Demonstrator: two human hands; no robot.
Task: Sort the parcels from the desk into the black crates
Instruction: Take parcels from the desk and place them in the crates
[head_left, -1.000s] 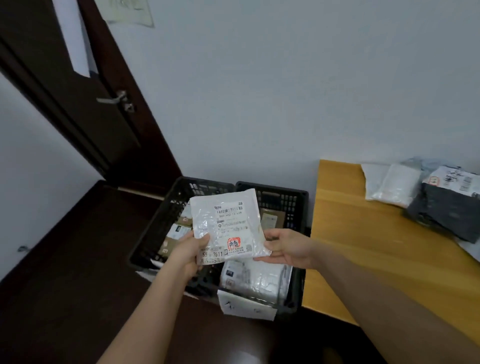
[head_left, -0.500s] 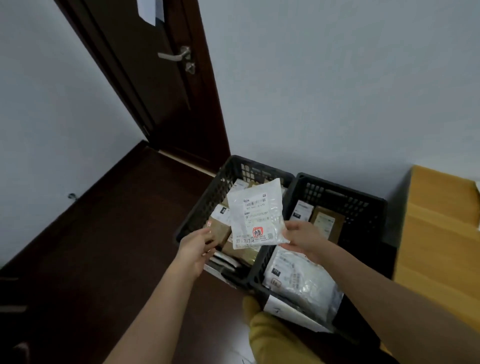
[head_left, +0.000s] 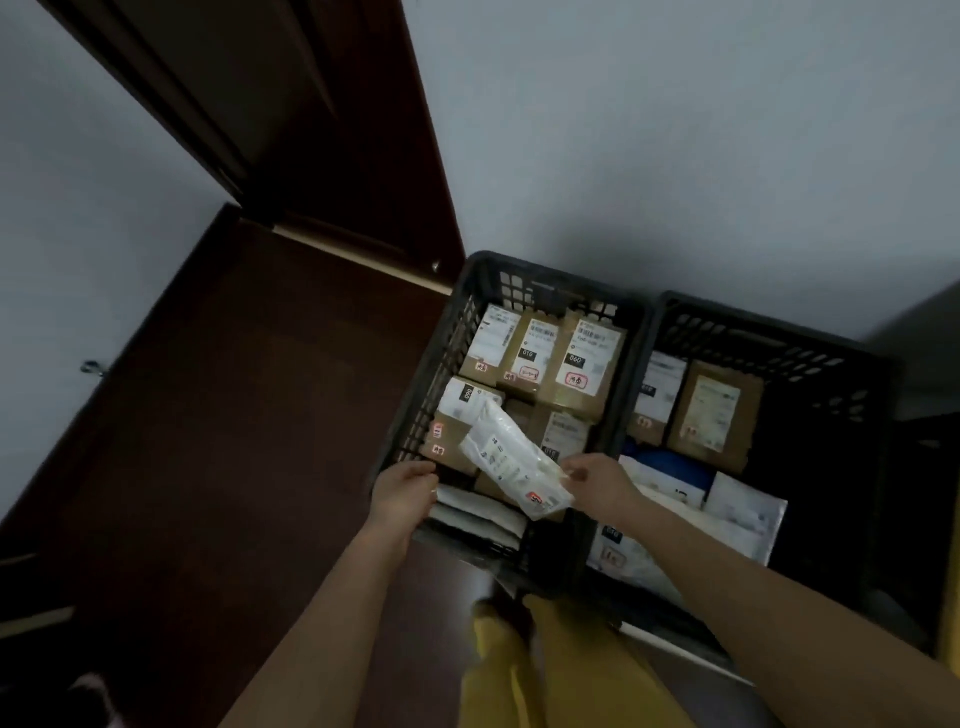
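My right hand (head_left: 597, 480) pinches a white parcel (head_left: 511, 460) over the left crate (head_left: 457, 332) of cardboard boxes (head_left: 550, 358); left hand (head_left: 408, 491) loosely curled, holding nothing.

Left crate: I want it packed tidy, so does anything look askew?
Yes. The white parcel lies slantwise over the squarely packed brown boxes in the left crate, one end at the right hand.

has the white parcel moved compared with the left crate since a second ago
Yes. The white parcel has come down into the left crate, now tilted over the boxes, pinched by the right hand.
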